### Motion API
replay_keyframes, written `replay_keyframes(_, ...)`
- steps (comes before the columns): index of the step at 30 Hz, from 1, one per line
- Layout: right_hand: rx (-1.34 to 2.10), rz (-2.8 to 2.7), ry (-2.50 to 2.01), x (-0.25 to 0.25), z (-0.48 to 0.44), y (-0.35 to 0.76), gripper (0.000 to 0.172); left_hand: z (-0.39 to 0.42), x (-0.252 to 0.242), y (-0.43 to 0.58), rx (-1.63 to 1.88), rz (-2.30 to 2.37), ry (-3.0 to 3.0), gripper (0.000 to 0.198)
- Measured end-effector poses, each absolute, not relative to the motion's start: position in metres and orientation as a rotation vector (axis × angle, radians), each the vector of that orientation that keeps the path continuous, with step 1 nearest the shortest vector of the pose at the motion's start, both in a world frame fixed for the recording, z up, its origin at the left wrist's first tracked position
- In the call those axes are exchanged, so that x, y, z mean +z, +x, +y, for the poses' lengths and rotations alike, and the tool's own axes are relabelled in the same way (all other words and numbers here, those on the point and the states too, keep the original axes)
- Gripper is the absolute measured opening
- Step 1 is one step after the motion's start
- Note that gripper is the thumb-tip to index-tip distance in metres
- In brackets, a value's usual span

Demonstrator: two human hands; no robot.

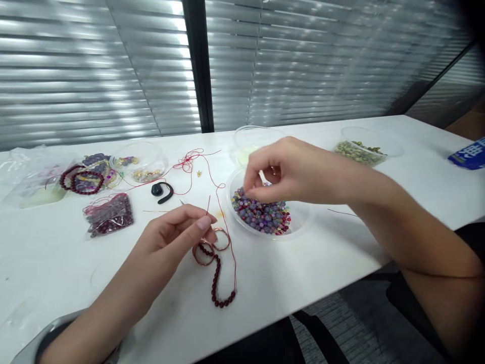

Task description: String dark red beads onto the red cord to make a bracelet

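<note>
Two bare hands above a white table point(265, 288), both drawn narrow. Left hand point(166, 242) low on the near side, thumb and forefinger pinched on a fine red wire point(208, 205), just beside two loose coppery wire loops point(211, 244); from those loops, a strand of dark red beads point(216, 278) curving across the tabletop. Right hand point(276, 172) with fingertips bunched together, just above a clear plastic bowl point(303, 217) of speckled purple-blue beads point(261, 215); any bead between those fingers impossible to make out. Farther off, a loose tangle of red thread point(187, 163), a black ear hook point(162, 190), a clear tub of gold charms point(138, 162), a bag of dark red beads point(109, 215), dark beaded bracelets point(83, 181), a crinkled plastic bag point(34, 177), a tub of green beads point(359, 153), and a blue-printed box point(468, 154) at the right edge, with slatted blinds point(94, 76) behind the far side.
</note>
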State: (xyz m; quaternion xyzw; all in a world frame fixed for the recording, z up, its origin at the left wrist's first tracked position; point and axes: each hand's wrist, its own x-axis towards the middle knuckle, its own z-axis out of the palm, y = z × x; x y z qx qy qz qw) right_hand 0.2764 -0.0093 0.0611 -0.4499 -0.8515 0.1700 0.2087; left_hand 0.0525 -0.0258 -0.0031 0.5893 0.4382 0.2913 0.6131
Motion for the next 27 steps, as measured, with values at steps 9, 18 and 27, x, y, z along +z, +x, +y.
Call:
replay_keyframes(9, 0.439, -2.713, -1.320, 0.038, 0.003, 0.277, 0.020, -0.024, -0.004, 0.051, 0.593, 1.024, 1.369, 0.017)
replay_keyframes(18, 0.397, -2.524, -1.216, 0.046, 0.000, 0.275, 0.012, -0.026, -0.007, 0.049, 0.662, 0.920, 1.337, 0.020)
replay_keyframes(27, 0.636, -2.149, -0.813, 0.032, -0.014, 0.253, 0.003, -0.028, -0.003, 0.049, 0.743, 0.846, 1.295, 0.021)
